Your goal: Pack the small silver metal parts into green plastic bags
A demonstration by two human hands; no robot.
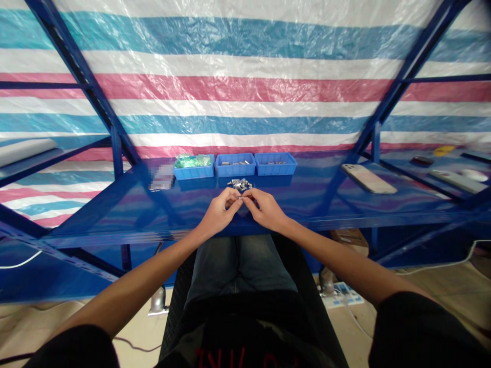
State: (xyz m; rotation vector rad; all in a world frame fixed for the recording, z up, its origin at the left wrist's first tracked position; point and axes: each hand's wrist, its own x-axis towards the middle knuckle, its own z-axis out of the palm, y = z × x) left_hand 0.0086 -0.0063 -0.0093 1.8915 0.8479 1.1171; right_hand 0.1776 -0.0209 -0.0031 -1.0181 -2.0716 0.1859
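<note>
My left hand point(220, 210) and my right hand point(264, 207) meet over the front of the blue metal shelf point(115, 209), fingertips pinched together on a small metal part point(242, 200) that is too tiny to name. Just beyond my fingers lies a little pile of silvery metal pieces point(240, 183). Behind the pile stand three blue plastic bins: the left bin point(194, 167) holds green bagged items, the middle bin point(235, 165) and the right bin point(275, 163) hold small metal parts.
A phone point(368, 179) lies face down on the shelf at the right. A small blurred packet point(161, 177) sits left of the bins. Blue diagonal braces point(95, 97) rise at both sides. A striped tarp point(245, 87) hangs behind. Cables and a power strip point(341, 296) are on the floor.
</note>
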